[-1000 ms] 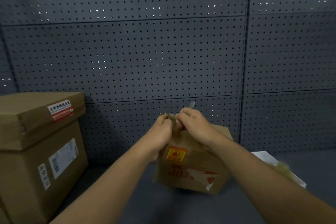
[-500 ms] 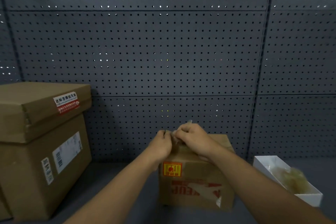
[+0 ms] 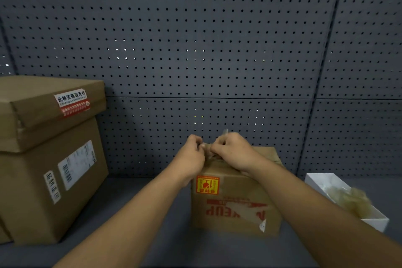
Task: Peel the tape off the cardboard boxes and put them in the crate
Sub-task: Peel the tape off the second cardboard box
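A small cardboard box (image 3: 235, 204) with an orange label and red print stands upside down on the grey surface in the middle. Above its top left corner my left hand (image 3: 191, 159) and my right hand (image 3: 233, 152) meet, both pinching a crumpled strip of clear tape (image 3: 206, 150) between their fingertips. A short end of the tape sticks up above my right hand. The box's top is mostly hidden by my hands. At the right stands a white crate (image 3: 376, 222) holding a wad of peeled tape (image 3: 354, 200).
Two large cardboard boxes (image 3: 50, 169) are stacked at the left, with labels on their sides. A dark pegboard wall (image 3: 195, 50) closes the back. Grey tabletop (image 3: 130, 224) lies between the stack and the small box.
The view has shifted, so the box and my hands sit lower in frame. The box was tilted a second ago and stands flat now. Both hands keep their pinch on the tape.
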Demonstrator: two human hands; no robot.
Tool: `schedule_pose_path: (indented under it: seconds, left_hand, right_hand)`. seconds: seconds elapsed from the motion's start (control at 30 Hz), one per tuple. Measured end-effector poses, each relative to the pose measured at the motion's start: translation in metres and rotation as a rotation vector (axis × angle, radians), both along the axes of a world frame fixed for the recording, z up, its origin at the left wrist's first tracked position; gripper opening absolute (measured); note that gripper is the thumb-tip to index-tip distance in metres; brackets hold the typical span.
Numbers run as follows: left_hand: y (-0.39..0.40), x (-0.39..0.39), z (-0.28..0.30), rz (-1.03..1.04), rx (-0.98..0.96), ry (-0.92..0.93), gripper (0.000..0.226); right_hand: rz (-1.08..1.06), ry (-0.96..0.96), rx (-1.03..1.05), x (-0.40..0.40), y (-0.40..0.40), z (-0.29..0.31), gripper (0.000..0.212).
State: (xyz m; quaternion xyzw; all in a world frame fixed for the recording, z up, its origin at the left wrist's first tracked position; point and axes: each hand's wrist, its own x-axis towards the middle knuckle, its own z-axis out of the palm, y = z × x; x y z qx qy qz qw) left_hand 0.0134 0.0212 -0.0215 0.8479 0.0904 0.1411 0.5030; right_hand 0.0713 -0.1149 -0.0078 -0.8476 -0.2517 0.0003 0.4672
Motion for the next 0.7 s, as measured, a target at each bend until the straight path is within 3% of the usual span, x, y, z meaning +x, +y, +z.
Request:
schedule_pose_path:
  seconds: [0.2,0.4,0.7]
  left_hand:
    - [-0.002,-0.002,0.002,-0.008,0.145,0.002,0.01]
    - [0.002,-0.001,0.004,0.034,0.425,0.051,0.03]
    - [-0.003,-0.003,0.012,0.077,0.461,0.147,0.015]
  right_hand:
    - [-0.034,0.006,-0.013,-0.001,0.0,0.0,0.041]
    - [-0.052,0.006,-0.004,-0.002,-0.001,0.001,0.032]
    - [-0.11,0.038,0.018,-0.01,-0.005,0.006,0.029]
